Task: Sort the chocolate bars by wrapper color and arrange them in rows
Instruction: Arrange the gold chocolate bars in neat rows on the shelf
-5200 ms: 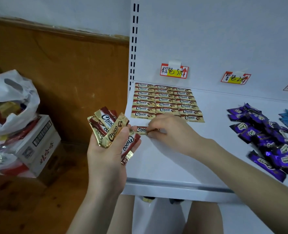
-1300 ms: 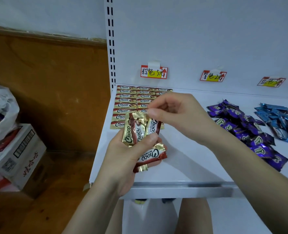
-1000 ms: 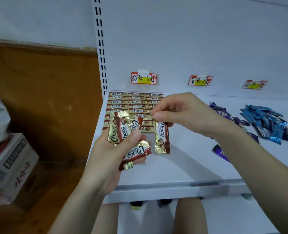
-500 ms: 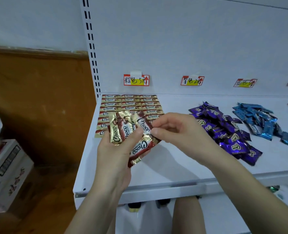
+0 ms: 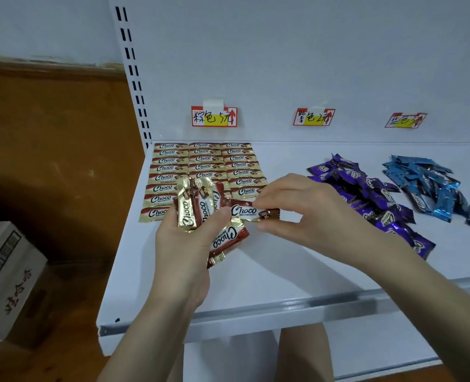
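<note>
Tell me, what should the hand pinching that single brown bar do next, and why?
Probably the right hand should lay its pinched brown bar flat at the front of the brown rows: the right column ends short of the left one, and the left hand grips a bunch of bars waiting to be placed.

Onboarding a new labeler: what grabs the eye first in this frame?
Centre frame, the left hand holds a fan of brown-gold Choco bars; the right hand pinches a single bar. Behind lies a tidy brown grid; right of it, a purple pile and a blue pile.
</note>
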Demonstrator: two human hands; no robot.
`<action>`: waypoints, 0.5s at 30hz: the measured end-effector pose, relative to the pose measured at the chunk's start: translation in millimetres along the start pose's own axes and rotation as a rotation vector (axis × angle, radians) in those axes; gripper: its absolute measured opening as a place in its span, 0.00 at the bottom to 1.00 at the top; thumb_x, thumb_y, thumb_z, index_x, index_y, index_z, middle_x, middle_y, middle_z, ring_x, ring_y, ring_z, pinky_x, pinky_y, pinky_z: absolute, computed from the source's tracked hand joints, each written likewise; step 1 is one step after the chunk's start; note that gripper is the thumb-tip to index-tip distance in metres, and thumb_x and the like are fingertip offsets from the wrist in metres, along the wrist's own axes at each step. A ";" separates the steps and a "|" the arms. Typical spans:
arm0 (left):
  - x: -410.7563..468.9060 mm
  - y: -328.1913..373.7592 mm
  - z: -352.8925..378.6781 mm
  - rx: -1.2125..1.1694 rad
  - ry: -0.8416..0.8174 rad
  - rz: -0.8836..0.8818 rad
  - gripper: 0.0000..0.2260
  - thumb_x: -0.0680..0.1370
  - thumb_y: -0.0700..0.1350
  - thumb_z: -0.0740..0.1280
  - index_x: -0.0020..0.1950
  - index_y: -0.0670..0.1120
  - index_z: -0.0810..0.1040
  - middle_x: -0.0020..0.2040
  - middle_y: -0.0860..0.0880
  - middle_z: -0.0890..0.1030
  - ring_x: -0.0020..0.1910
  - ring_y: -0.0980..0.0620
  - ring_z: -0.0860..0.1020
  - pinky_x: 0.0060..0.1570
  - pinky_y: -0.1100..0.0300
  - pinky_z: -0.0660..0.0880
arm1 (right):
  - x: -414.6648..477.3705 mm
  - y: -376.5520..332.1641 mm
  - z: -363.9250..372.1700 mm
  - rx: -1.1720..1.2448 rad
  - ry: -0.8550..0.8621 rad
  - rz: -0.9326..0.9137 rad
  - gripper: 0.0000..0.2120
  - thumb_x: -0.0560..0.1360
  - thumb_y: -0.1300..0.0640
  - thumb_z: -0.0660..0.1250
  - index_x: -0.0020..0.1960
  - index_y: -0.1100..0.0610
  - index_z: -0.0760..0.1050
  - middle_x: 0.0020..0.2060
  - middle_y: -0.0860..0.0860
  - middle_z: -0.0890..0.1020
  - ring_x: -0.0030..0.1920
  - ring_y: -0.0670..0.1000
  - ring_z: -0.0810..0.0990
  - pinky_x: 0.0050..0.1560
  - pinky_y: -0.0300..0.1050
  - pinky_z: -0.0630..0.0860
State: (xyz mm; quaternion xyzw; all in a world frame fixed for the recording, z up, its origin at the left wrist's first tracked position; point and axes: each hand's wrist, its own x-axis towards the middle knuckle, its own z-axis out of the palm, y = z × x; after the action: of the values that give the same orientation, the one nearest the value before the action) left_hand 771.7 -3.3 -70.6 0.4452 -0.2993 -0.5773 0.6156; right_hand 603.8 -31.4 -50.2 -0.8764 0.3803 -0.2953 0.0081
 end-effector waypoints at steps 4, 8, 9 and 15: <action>5.0 -1.2 -1.2 -0.038 0.067 -0.048 0.12 0.70 0.40 0.71 0.50 0.54 0.77 0.41 0.53 0.85 0.37 0.53 0.84 0.30 0.59 0.80 | 6.6 26.6 -4.6 0.137 -0.078 0.193 0.07 0.68 0.60 0.73 0.46 0.58 0.82 0.43 0.52 0.83 0.44 0.44 0.76 0.45 0.29 0.70; 8.0 -2.1 -4.9 -0.035 0.092 -0.064 0.13 0.69 0.44 0.70 0.51 0.56 0.76 0.41 0.55 0.84 0.37 0.54 0.84 0.29 0.58 0.80 | 12.0 61.6 -3.7 0.190 -0.153 0.402 0.09 0.70 0.64 0.72 0.46 0.52 0.80 0.48 0.50 0.82 0.44 0.36 0.75 0.45 0.24 0.67; 8.0 -2.7 -5.0 -0.026 0.085 -0.066 0.12 0.68 0.45 0.70 0.50 0.56 0.76 0.40 0.56 0.84 0.37 0.55 0.84 0.29 0.58 0.79 | 14.0 65.5 -1.5 0.178 -0.183 0.409 0.09 0.70 0.65 0.71 0.47 0.54 0.81 0.48 0.50 0.82 0.44 0.36 0.74 0.45 0.23 0.66; 8.5 -4.4 -5.8 -0.013 0.087 -0.065 0.15 0.65 0.46 0.71 0.50 0.56 0.76 0.39 0.56 0.84 0.36 0.55 0.84 0.28 0.59 0.79 | 20.9 61.9 11.4 0.154 -0.248 0.366 0.09 0.69 0.63 0.72 0.49 0.57 0.82 0.48 0.49 0.82 0.49 0.46 0.75 0.53 0.36 0.69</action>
State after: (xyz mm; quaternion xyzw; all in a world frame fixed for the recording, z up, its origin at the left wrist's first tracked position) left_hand 776.1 -10.1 -78.2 0.4753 -0.2537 -0.5790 0.6119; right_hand 579.9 -91.8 -63.7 -0.8193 0.5052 -0.2073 0.1750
